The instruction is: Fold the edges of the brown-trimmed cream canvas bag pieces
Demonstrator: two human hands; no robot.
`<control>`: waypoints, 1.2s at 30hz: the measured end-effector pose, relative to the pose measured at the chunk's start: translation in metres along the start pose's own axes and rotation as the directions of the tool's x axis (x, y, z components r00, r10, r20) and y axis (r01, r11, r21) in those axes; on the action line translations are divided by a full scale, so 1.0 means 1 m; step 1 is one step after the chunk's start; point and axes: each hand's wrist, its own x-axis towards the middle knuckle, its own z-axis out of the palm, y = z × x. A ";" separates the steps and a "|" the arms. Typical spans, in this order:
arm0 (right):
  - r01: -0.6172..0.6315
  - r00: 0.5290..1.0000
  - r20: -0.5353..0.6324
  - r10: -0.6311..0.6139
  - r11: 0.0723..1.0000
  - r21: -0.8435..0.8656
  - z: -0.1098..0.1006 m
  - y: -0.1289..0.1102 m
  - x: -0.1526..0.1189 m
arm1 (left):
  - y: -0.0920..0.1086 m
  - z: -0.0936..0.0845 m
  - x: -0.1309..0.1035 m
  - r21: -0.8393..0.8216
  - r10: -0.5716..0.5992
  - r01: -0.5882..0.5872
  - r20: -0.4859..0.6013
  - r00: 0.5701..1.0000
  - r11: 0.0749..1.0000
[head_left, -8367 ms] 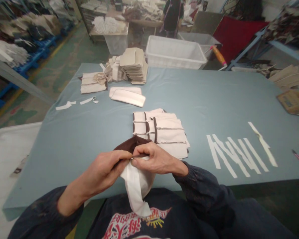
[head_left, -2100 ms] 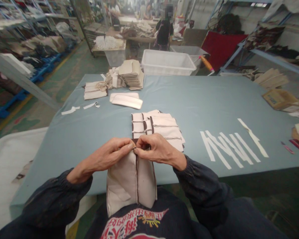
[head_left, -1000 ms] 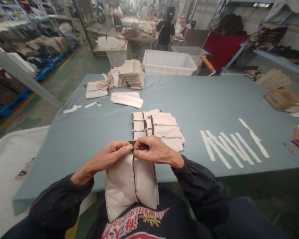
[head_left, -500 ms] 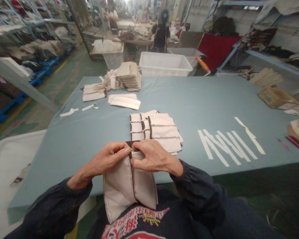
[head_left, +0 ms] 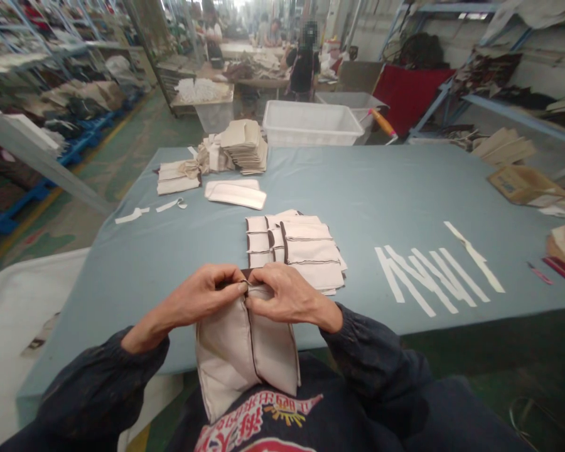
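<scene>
A cream fabric piece (head_left: 226,358) with a dark seam down its middle hangs over the table's near edge against my body. My left hand (head_left: 202,292) pinches its top edge beside the seam. Close against it, my right hand (head_left: 287,295) grips the same edge just right of the seam, fingers curled. The fingertips hide the exact spot they hold. Just beyond my hands lies a pile of similar cream pieces (head_left: 311,251) with dark trim. White strips (head_left: 419,282) are spread on the table to the right.
The blue-green table (head_left: 381,194) bears stacked beige pieces (head_left: 245,147) and two pale padded panels (head_left: 238,193) farther back. Red scissors or a similar tool (head_left: 561,269) and a cardboard box (head_left: 522,185) are at the right. Behind stand a white bin (head_left: 313,125) and a person (head_left: 302,69).
Both hands keep their grip at the top of the fabric, with only slight finger and wrist shifts. The view has moved very slightly.
</scene>
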 end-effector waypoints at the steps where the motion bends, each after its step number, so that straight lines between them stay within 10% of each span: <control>1: 0.014 1.000 -0.010 -0.014 1.000 -0.019 0.000 0.001 0.000 | 0.001 -0.002 0.000 0.032 0.034 -0.034 0.002 0.999 0.999; 13: 0.093 0.995 -0.033 -0.095 0.994 -0.049 -0.010 -0.002 0.007 | 0.015 -0.003 -0.012 0.347 0.339 -0.285 -0.106 0.935 0.894; 23: -0.144 0.984 0.170 0.060 0.828 0.542 -0.008 0.009 0.012 | -0.002 0.007 -0.014 0.672 0.692 -0.492 -0.043 0.720 0.553; 36: -0.323 0.942 0.290 0.169 0.690 0.648 -0.006 0.008 0.023 | -0.010 0.000 -0.011 0.654 0.654 -0.510 0.030 0.756 0.559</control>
